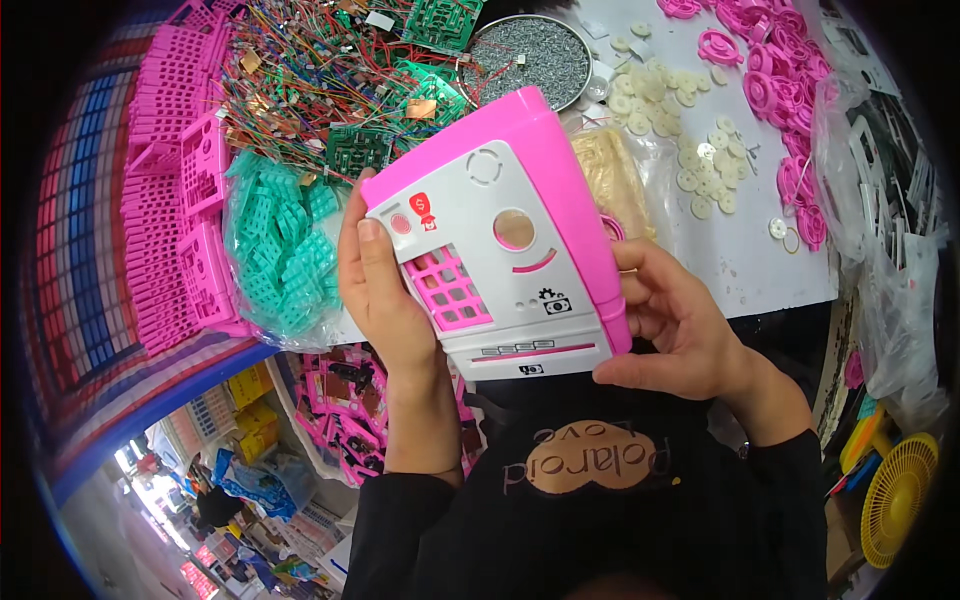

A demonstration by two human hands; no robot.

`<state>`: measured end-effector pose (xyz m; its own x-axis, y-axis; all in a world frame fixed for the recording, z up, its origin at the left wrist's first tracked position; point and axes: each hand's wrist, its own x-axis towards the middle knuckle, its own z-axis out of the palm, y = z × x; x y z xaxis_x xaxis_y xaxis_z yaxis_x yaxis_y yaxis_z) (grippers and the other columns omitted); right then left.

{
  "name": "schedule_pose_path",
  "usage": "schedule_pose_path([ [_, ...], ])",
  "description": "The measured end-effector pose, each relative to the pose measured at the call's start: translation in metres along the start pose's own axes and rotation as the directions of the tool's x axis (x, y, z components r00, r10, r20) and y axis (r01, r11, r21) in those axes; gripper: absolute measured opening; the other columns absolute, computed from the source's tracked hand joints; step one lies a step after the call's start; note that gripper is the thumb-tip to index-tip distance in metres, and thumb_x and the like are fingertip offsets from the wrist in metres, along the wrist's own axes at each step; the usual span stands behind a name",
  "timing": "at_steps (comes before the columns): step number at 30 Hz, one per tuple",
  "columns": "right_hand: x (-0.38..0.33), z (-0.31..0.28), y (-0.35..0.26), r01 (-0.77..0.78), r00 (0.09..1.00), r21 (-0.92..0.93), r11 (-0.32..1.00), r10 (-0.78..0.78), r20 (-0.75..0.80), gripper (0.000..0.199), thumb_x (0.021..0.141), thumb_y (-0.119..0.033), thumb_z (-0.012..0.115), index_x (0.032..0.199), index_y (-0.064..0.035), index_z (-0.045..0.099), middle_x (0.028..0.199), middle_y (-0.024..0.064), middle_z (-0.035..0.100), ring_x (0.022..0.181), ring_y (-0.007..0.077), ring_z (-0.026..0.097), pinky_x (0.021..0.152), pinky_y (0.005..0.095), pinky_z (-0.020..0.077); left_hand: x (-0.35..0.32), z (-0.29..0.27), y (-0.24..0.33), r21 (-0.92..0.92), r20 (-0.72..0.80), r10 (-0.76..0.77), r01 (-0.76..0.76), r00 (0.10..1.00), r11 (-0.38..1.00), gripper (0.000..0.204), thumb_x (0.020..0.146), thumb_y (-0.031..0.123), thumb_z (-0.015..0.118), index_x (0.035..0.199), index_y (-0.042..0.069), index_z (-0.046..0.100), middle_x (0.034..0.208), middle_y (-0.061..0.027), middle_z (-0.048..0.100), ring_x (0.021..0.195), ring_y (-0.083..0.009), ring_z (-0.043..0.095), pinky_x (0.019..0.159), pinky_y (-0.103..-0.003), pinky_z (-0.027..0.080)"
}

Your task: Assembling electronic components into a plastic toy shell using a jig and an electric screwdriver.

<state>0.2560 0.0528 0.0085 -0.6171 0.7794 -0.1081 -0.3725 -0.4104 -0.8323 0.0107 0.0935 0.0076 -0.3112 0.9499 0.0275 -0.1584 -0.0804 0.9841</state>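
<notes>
I hold a pink and grey plastic toy box (500, 230) up in front of me with both hands. Its grey front panel has a round hole, a pink keypad grid and a slot along the lower edge. My left hand (385, 300) grips its left side, thumb lying along the panel beside the keypad. My right hand (680, 325) clasps the lower right corner, fingers curled around the pink side.
On the white table (760, 260) lie a bag of teal plastic parts (275, 245), stacked pink grids (170, 200), green circuit boards with tangled wires (340, 90), a round tin of screws (530, 55), cream discs (690, 130) and pink rings (780, 70). A yellow fan (895, 495) stands at lower right.
</notes>
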Motion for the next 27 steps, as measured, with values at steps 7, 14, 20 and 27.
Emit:
schedule_pose_path([
  [7,0.006,-0.014,0.007,-0.090,0.995,0.193,0.977,0.097,-0.028,0.078,0.087,0.007,0.073,0.152,-0.0021,0.032,0.134,0.0149,0.063,0.119,0.0183,0.064,0.100,0.0318,0.0537,0.001,-0.003,0.002,-0.030,0.025,0.012,-0.011,1.000,0.999,0.046,0.109,0.020,0.047,0.145,-0.009,0.044,0.124,-0.0173,0.066,0.109,-0.0203,0.067,0.095,-0.034,0.054],
  [14,0.007,-0.010,0.007,0.004,0.999,0.046,0.999,-0.001,-0.054,0.085,0.085,0.008,0.074,0.156,-0.0003,0.028,0.137,0.0166,0.062,0.121,0.0199,0.063,0.099,0.0325,0.0534,0.007,0.001,-0.009,-0.027,0.006,0.068,-0.068,0.998,0.997,0.048,0.110,0.024,0.045,0.145,-0.009,0.044,0.124,-0.0181,0.066,0.109,-0.0218,0.067,0.096,-0.035,0.054],
  [20,0.010,-0.006,-0.002,0.045,0.999,-0.138,0.989,-0.049,-0.024,0.084,0.088,0.004,0.071,0.157,0.0013,0.024,0.135,0.0156,0.062,0.118,0.0170,0.063,0.096,0.0319,0.0538,0.007,-0.005,-0.015,-0.130,0.018,0.053,-0.050,0.998,0.990,0.047,0.110,0.026,0.043,0.142,-0.008,0.048,0.121,-0.0185,0.067,0.108,-0.0225,0.068,0.094,-0.034,0.055],
  [27,0.012,-0.002,-0.005,-0.054,0.974,-0.216,0.975,0.003,-0.229,0.051,0.093,-0.018,0.075,0.135,0.0022,0.053,0.103,0.0064,0.070,0.083,0.0096,0.063,0.071,0.0267,0.0520,0.000,0.001,-0.014,0.091,0.098,0.048,-0.057,0.994,0.994,0.044,0.111,0.028,0.041,0.136,-0.007,0.052,0.118,-0.0137,0.067,0.100,-0.0167,0.066,0.089,-0.031,0.053],
])
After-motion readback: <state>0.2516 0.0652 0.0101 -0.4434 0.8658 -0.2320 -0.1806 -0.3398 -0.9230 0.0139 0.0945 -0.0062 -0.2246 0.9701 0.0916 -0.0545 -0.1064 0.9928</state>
